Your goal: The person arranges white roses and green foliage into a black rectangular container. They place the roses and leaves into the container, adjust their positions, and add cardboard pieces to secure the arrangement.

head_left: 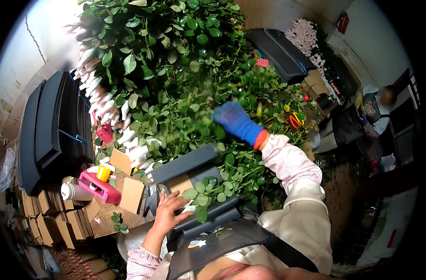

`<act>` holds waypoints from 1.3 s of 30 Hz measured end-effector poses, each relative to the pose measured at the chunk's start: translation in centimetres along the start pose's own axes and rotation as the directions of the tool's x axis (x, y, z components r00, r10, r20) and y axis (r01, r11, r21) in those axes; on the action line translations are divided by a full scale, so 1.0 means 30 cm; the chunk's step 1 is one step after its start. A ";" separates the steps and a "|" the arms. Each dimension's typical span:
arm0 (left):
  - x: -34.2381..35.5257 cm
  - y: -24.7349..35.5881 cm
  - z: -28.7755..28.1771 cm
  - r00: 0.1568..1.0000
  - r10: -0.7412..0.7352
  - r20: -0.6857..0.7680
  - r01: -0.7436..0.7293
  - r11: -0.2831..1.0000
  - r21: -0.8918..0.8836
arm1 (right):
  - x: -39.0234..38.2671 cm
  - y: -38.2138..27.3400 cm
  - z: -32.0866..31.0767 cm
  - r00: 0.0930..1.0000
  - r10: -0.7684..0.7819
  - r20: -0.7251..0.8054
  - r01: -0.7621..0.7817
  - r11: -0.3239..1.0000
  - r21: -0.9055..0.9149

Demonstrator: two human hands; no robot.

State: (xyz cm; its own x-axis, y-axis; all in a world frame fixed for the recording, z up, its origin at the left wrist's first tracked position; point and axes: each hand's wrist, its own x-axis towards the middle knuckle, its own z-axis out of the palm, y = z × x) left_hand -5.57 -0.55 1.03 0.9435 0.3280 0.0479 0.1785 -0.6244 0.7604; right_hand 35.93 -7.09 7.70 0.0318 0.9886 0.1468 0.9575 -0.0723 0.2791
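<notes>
My bare left hand [170, 212] is low in the view, its thumb and fingers around the pale, white-sleeved head of a leafy rose [202, 198]. The rose lies across a dark grey corrugated sheet [208, 215] close to my body. Farther up, my right hand [235, 122] wears a blue glove with a red cuff. It reaches into a big heap of leafy rose stems [175, 93]; its fingers are blurred and partly lost among the leaves. White-sleeved flower heads [101, 95] line the heap's left side. Another ribbed dark grey sheet [185, 163] stands just beyond my left hand.
At left are a stack of black sheets [59, 126], folded cardboard pieces [47, 205], a white lidded cup [75, 192] and a pink holder [101, 187]. Orange-handled scissors [295, 121] lie on the right. A person [358, 119] stands at far right.
</notes>
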 end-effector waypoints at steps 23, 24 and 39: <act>-0.001 -0.004 0.008 1.000 -0.005 -0.020 0.005 1.000 -0.016 | -0.004 -0.031 0.018 0.961 -0.026 -0.277 0.073 0.984 0.160; 0.001 -0.007 0.008 1.000 -0.003 -0.017 0.003 1.000 -0.029 | -0.070 -0.013 0.079 0.975 -0.066 0.211 0.042 0.993 0.113; 0.004 0.002 -0.003 1.000 -0.026 0.003 0.026 0.999 -0.026 | 0.362 -0.005 0.142 0.957 0.230 0.175 -0.187 0.954 -0.232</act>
State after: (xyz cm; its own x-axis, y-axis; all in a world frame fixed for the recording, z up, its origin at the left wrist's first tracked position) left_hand -5.47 -0.49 1.13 0.9394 0.3419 0.0266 0.1954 -0.5973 0.7778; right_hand 37.36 4.23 5.20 0.3009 0.9529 0.0390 0.8414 -0.2845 0.4595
